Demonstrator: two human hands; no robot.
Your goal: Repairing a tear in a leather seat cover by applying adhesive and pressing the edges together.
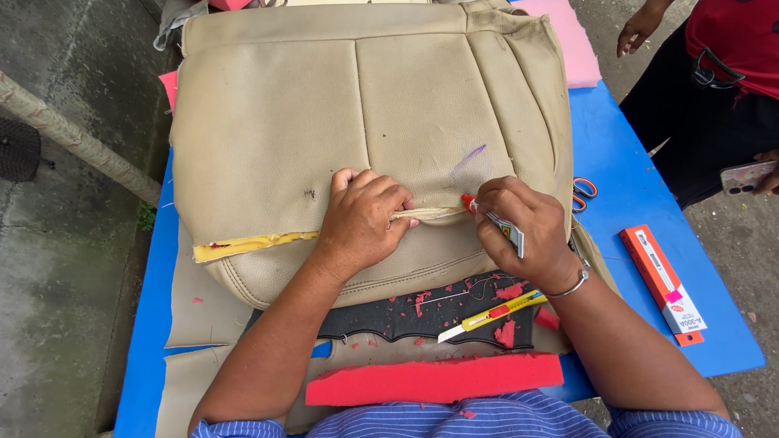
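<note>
A beige leather seat cushion point(324, 105) lies on a blue table point(633, 186). A slit runs across its lower part, showing yellow foam point(251, 245) at the left. My left hand point(361, 219) presses on the cushion and pinches the seam edge at the slit. Just to its right, my right hand point(515, 231) grips a small tube with a red tip point(487, 215), the tip touching the seam.
A yellow utility knife point(487, 316) rests on a dark sheet with red foam scraps. A red foam strip point(434, 380) lies at the near edge. An orange box point(664, 284), scissors point(583, 193) and pink foam point(568, 40) sit right. Another person stands at the top right.
</note>
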